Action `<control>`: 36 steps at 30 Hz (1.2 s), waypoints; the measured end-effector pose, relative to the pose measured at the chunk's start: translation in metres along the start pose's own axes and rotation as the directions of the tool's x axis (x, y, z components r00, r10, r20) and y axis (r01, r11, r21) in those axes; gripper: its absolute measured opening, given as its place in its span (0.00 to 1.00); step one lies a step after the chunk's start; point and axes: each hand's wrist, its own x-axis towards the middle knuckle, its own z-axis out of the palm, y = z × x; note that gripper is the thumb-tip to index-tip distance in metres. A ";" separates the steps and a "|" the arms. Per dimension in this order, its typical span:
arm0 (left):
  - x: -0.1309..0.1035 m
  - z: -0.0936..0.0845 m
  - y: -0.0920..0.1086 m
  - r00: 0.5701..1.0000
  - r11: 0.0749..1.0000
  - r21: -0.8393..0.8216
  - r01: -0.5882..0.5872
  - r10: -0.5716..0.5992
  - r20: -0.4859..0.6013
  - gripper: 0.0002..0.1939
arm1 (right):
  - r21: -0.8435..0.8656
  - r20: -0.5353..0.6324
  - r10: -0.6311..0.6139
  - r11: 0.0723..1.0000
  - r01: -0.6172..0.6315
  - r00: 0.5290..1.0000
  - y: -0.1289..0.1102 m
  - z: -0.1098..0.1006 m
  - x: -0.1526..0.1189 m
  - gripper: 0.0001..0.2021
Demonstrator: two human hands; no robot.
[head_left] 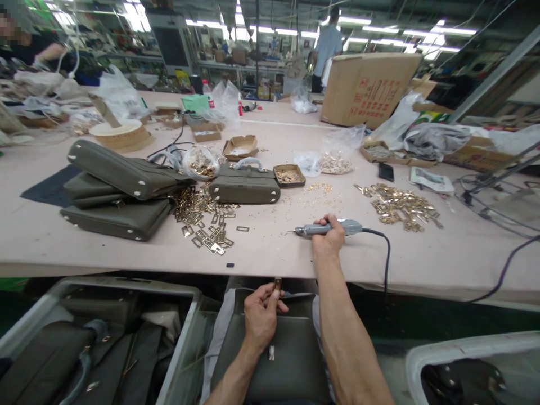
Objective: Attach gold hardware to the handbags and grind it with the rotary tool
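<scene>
My left hand (261, 315) pinches a small gold metal plate (277, 283) at the upper edge of a dark green bag (278, 360) on my lap. A small silver-coloured fitting (272, 352) shows on the bag's front. My right hand (329, 236) is wrapped round a grey electric screwdriver (324, 228) just above the table, its bit pointing left and its cable running off to the right. Gold rectangular frames (211, 225) lie on the table to the left, and a pile of gold plates (403, 205) lies to the right.
Stacked green bags (122, 185) and another bag (244, 184) lie on the table (261, 253). Behind are a box of screws (289, 175), a phone (386, 171) and a large carton (367, 90). Bins (192, 315) flank my lap. A person (327, 48) stands far back.
</scene>
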 end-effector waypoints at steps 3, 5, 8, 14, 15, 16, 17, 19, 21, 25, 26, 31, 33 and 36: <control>0.001 0.001 0.002 1.000 1.000 0.001 0.004 -0.004 -0.003 0.18 | -0.007 0.010 -0.005 1.000 0.005 1.000 0.002 0.000 0.000 0.16; 0.001 0.001 0.003 1.000 1.000 0.000 0.003 -0.003 0.002 0.18 | -0.013 0.011 -0.006 1.000 0.006 1.000 0.002 0.000 0.000 0.16; 0.002 0.000 0.003 1.000 1.000 -0.001 0.004 -0.004 0.016 0.17 | -0.025 0.015 -0.007 1.000 0.007 1.000 0.002 0.000 0.000 0.16; 0.003 -0.001 0.001 1.000 1.000 -0.007 0.010 -0.010 0.019 0.17 | -0.032 0.027 -0.010 0.999 0.011 1.000 0.004 0.001 -0.002 0.18; 0.003 0.000 0.001 1.000 1.000 -0.008 0.011 -0.010 0.016 0.17 | -0.033 0.028 -0.011 0.999 0.012 1.000 0.004 0.002 -0.002 0.18; 0.003 0.000 0.001 1.000 1.000 -0.009 0.011 -0.010 0.011 0.17 | -0.033 0.029 -0.012 0.999 0.013 1.000 0.004 0.002 -0.003 0.18; 0.003 0.000 0.001 1.000 1.000 -0.010 0.009 -0.009 0.009 0.17 | -0.033 0.029 -0.013 0.999 0.014 1.000 0.005 0.003 -0.003 0.18; 0.004 0.000 0.000 1.000 1.000 -0.014 0.006 -0.006 0.010 0.18 | -0.028 0.024 -0.017 0.999 0.018 1.000 0.005 0.003 -0.004 0.18; 0.004 -0.001 -0.001 1.000 1.000 -0.013 0.004 -0.004 0.018 0.18 | -0.021 0.017 -0.021 1.000 0.022 1.000 0.004 0.003 -0.004 0.18; 0.004 -0.002 -0.004 1.000 1.000 0.002 -0.006 0.006 0.028 0.17 | -0.018 0.005 -0.034 0.999 0.034 0.999 0.003 0.002 -0.004 0.18; 0.004 -0.002 -0.004 1.000 1.000 0.005 -0.009 0.009 0.029 0.16 | -0.019 0.004 -0.038 0.999 0.038 0.999 0.002 0.001 -0.004 0.18; 0.003 -0.002 -0.004 0.999 1.000 0.002 -0.021 0.021 0.026 0.17 | -0.022 0.003 -0.050 0.998 0.050 0.999 -0.001 0.000 -0.005 0.19; 0.004 -0.002 -0.004 0.999 1.000 0.005 -0.021 0.021 0.024 0.17 | -0.021 -0.001 -0.056 0.998 0.056 0.998 -0.001 0.000 -0.005 0.19; 0.004 -0.001 -0.005 1.000 1.000 0.008 -0.018 0.018 0.025 0.17 | -0.014 -0.007 -0.066 0.998 0.066 0.998 0.000 0.000 -0.004 0.19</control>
